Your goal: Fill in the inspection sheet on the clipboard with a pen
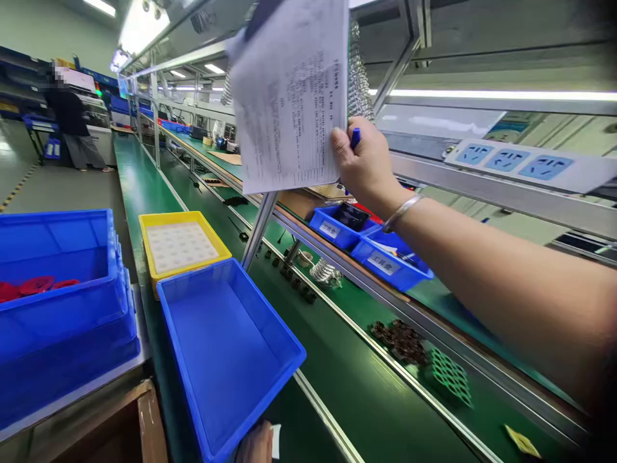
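My right hand [365, 161] is raised, closed on the edge of a printed paper sheet [289, 109] with the thumb on its front. A blue pen [355, 137] is also held in this hand, its end poking out between thumb and fingers. Low in the view, my left hand [255, 444] shows only in part against the side of an empty blue tray [231, 347]; it seems to grip the tray, though most fingers are hidden. Beside that hand is a small white slip [276, 441]. The tray sits at an angle, overlapping a yellow tray [183, 241] with a white insert.
Blue crates [62, 334] with red parts stand left, above a cardboard box [152, 418]. Along the green belt [332, 360] lie dark parts [400, 339] and a green honeycomb piece [449, 376]. Labelled blue bins [390, 262] line the shelf. A person [72, 122] stands far left.
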A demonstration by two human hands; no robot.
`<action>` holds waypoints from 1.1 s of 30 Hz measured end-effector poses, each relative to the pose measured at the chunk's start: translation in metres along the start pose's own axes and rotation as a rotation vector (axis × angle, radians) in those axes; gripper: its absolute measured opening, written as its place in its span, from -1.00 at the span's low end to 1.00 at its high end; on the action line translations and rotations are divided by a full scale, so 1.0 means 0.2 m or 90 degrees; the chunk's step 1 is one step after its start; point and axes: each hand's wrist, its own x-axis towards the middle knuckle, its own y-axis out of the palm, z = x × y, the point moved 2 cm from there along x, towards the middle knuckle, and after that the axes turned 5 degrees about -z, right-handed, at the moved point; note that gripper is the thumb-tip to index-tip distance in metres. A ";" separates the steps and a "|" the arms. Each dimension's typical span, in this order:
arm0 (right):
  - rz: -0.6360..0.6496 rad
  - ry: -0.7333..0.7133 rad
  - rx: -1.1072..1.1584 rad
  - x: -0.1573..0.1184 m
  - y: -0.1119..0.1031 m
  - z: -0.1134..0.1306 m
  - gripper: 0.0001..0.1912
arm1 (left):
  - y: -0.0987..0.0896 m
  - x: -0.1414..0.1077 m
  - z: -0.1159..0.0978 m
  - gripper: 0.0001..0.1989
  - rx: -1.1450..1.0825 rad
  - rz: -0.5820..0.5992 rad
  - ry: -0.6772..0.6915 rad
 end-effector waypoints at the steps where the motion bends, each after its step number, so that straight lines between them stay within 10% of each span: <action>1: 0.038 -0.023 0.013 -0.05 -0.05 0.02 -0.53 | 0.02 0.01 0.01 -0.72 0.005 -0.004 0.015; 7: 0.380 -0.063 0.091 -0.71 -0.44 0.11 -0.75 | 0.13 0.06 0.12 -0.76 0.034 -0.045 0.107; 15: 0.793 0.359 0.015 -1.89 -1.20 -0.02 -0.77 | 0.09 0.11 0.26 -0.82 0.081 -0.116 0.181; 24: 0.780 0.834 0.002 -2.78 -1.99 0.15 -0.63 | -0.01 0.12 0.19 -0.79 0.106 -0.150 0.210; 33: 0.757 0.958 0.138 -3.54 -1.98 0.28 -0.67 | -0.13 -0.04 0.10 -0.73 0.040 -0.204 0.111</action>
